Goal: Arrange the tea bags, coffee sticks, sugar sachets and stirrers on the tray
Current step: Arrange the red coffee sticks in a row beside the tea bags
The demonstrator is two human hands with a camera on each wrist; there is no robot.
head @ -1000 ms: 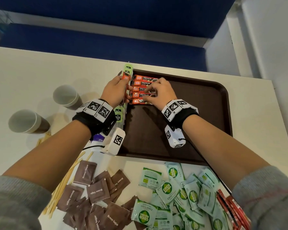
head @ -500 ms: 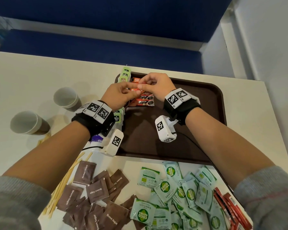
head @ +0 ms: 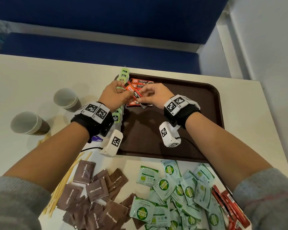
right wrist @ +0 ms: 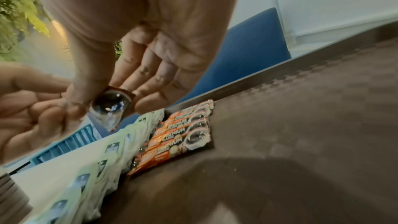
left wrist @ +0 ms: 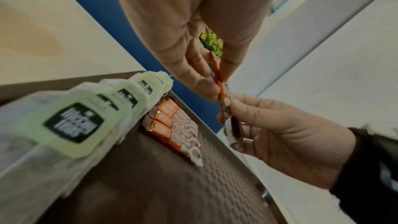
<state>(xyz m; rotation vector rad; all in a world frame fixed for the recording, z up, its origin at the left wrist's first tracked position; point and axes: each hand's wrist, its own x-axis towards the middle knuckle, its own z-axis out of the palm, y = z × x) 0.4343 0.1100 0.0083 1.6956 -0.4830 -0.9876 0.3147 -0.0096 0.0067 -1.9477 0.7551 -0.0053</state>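
Note:
An orange coffee stick [head: 134, 93] hangs in the air above the brown tray [head: 181, 123], pinched at one end by my left hand [head: 114, 94] and at the other by my right hand [head: 152, 97]. The left wrist view shows the same stick [left wrist: 221, 91] edge-on between both hands. Its dark printed end [right wrist: 112, 108] sits between my right thumb and fingers. A row of coffee sticks [head: 140, 83] lies flat in the tray's far left corner. Green-tagged tea bags [head: 121, 97] stand in a line along the tray's left wall.
Two paper cups [head: 66, 98] [head: 29, 123] stand left of the tray. Near the front edge lie wooden stirrers [head: 63, 183], brown sugar sachets [head: 93, 193], green coco sugar sachets [head: 178, 193] and red sticks [head: 228, 206].
Both hands left the row of sticks in the tray and rose, lifting one coffee stick between them. The stick has tilted to a diagonal.

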